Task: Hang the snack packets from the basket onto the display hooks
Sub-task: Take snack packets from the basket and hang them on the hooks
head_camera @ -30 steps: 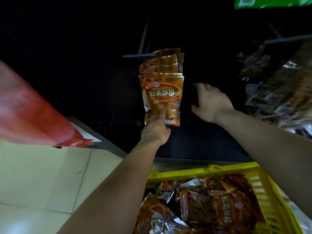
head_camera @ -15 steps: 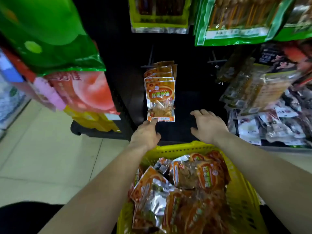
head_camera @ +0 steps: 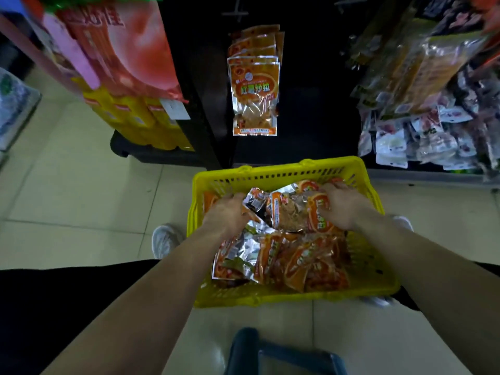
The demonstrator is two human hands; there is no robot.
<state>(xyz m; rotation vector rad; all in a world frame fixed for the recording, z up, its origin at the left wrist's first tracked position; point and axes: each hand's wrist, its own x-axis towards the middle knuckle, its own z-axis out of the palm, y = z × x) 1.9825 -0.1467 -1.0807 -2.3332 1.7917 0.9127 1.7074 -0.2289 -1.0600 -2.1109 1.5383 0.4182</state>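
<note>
Both hands are reaching down into a yellow plastic basket sitting on the tiled floor — the left hand is resting on a silver-backed packet at the near-left of the pile, the right hand is lying over an orange packet toward the far-right corner. Whether either hand is actually gripping a packet is not showing clearly. Orange and foil snack packets are filling the basket in a loose heap. Beyond it, a stack of matching orange packets is hanging on the dark display rack — one behind another. White shoes are flanking the basket.
</note>
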